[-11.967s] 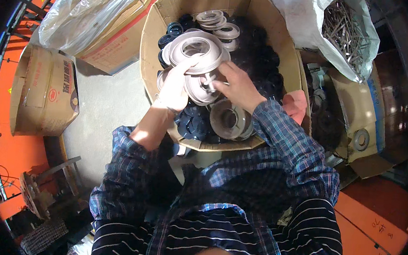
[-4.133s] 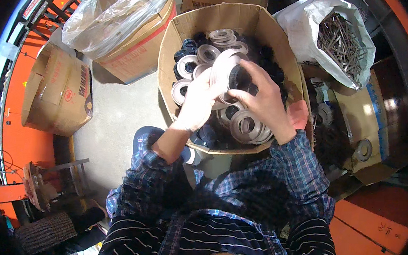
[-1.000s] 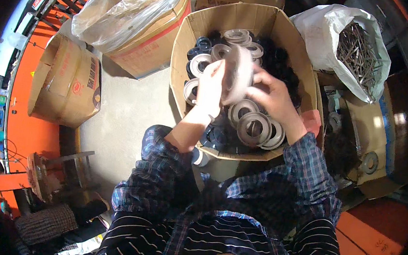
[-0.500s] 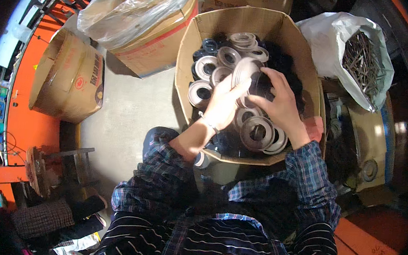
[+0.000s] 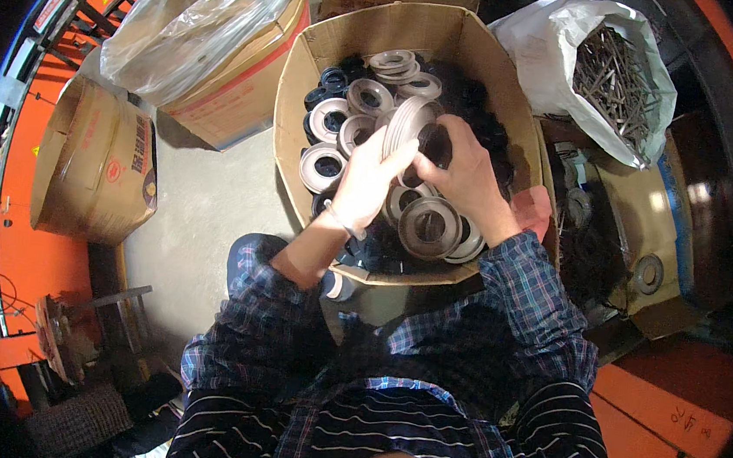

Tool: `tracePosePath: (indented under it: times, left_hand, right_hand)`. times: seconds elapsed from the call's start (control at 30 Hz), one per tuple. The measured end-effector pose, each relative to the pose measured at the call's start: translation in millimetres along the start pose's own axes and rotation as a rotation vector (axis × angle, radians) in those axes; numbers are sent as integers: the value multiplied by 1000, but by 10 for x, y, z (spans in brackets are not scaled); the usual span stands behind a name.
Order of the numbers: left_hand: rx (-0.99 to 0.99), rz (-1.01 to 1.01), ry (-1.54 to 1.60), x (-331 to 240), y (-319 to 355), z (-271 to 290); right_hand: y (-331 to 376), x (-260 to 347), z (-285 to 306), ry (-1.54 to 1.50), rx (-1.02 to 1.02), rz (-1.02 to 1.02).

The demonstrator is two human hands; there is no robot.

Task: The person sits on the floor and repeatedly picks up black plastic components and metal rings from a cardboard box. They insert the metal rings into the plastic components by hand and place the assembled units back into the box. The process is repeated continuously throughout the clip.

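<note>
An open cardboard box [image 5: 293, 118] stands in front of me, filled with grey ring-shaped discs [image 5: 333, 117] and black round parts [image 5: 474, 94]. My left hand [image 5: 369, 181] holds a stack of grey rings [image 5: 404, 121] on edge over the box. My right hand [image 5: 463, 172] grips a black round part [image 5: 435, 143] pressed against the right side of that stack. A larger grey ring [image 5: 426, 225] lies flat just below my hands.
A white plastic bag of long metal nails [image 5: 611, 76] sits to the right. A box lined with clear plastic [image 5: 201, 31] and a closed carton [image 5: 98, 162] stand to the left. More boxes with metal parts [image 5: 642, 271] are at the right. Bare concrete floor [image 5: 198, 214] lies left.
The view has shifted slightly. My hands stay together over the box; the ring stack in my left hand now stands more upright, with my right hand against it.
</note>
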State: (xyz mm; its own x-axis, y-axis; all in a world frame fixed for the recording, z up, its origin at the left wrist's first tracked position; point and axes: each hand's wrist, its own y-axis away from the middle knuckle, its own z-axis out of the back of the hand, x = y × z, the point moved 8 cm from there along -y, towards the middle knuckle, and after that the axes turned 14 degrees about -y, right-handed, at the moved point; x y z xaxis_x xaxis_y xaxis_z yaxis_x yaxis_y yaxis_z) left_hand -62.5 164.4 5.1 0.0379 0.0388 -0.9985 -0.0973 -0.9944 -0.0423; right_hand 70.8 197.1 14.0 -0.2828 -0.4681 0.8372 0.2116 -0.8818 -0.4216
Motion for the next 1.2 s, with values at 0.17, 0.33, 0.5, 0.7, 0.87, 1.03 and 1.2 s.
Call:
tracePosePath:
  times: [0.17, 0.33, 0.5, 0.7, 0.87, 1.03, 1.2]
  left_hand:
    - [-55, -322, -670, -146, 134, -115]
    - [-97, -41, 15, -36, 7, 62]
    - [-14, -327, -592, -168, 89, -56]
    - [-157, -93, -375, 201, -123, 476]
    - [-493, -152, 388, -701, -784, 1907]
    - [-441, -74, -648, -542, -1069, 1877]
    - [403, 222, -1284, 1634, -518, 287]
  right_hand:
    - [116, -345, -191, -1037, -153, -615]
    - [-97, 74, 95, -9, 128, 27]
    - [153, -409, -203, -836, 60, -685]
    - [223, -1194, 109, -268, 224, -824]
    - [472, -1995, 311, 344, 360, -742]
    - [375, -2144, -120, 365, 368, -549]
    - [286, -2159, -756, 467, 565, -260]
